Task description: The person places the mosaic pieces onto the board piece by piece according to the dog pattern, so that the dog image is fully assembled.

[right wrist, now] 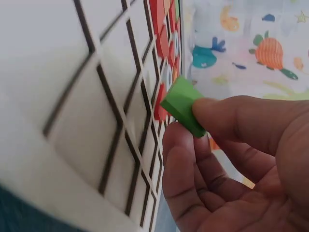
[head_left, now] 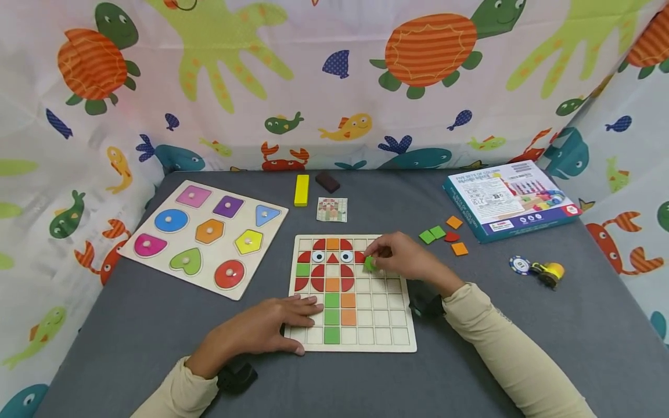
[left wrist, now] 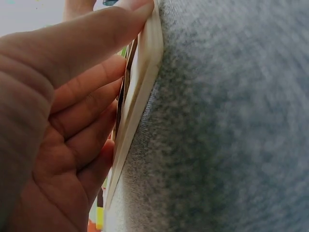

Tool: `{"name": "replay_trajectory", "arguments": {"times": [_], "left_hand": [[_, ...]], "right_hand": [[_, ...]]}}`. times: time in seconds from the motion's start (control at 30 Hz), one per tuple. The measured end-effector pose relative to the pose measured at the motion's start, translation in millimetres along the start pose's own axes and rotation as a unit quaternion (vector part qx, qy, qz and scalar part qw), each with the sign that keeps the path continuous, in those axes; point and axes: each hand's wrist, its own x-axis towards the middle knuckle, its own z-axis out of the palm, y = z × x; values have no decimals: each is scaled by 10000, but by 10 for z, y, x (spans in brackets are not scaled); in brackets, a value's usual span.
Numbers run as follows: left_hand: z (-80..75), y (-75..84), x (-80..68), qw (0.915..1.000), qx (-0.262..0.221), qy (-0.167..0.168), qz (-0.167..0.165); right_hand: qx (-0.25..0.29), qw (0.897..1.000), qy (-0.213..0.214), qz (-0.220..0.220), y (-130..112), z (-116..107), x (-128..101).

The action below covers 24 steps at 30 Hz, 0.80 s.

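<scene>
A wooden grid board (head_left: 381, 342) lies on the table, partly filled with red, green and orange tiles and two eye tiles (head_left: 318, 256). My right hand (head_left: 405, 256) pinches a green square tile (right wrist: 182, 104) between thumb and fingers, just over the board's upper right cells. In the right wrist view the tile is tilted, close beside a red piece (right wrist: 160, 102). My left hand (head_left: 266, 325) rests on the board's lower left with its fingers extended. Its thumb (left wrist: 96, 36) touches the board's edge (left wrist: 145, 72) in the left wrist view.
Loose green (head_left: 427, 236), red (head_left: 452, 237) and orange tiles (head_left: 459, 249) lie right of the board. Behind it are a pattern card (head_left: 331, 209), a yellow block (head_left: 301, 190) and a dark block (head_left: 327, 182). A shape puzzle (head_left: 245, 273), a box (head_left: 514, 200) and a small toy (head_left: 549, 273) flank it.
</scene>
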Motion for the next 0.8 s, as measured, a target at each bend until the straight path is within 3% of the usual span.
{"name": "replay_trajectory", "arguments": {"times": [0.3, 0.53, 0.8], "left_hand": [[-20, -1, 15, 10000, 40, -9, 50], [-7, 18, 19, 9999, 4, -71, -72], [-9, 30, 13, 10000, 14, -2, -95]], "right_hand": [[101, 9997, -149, -166, -18, 139, 67], [-297, 9995, -39, -9, -36, 207, 87], [-559, 9980, 292, -110, 2, 91, 36]]}}
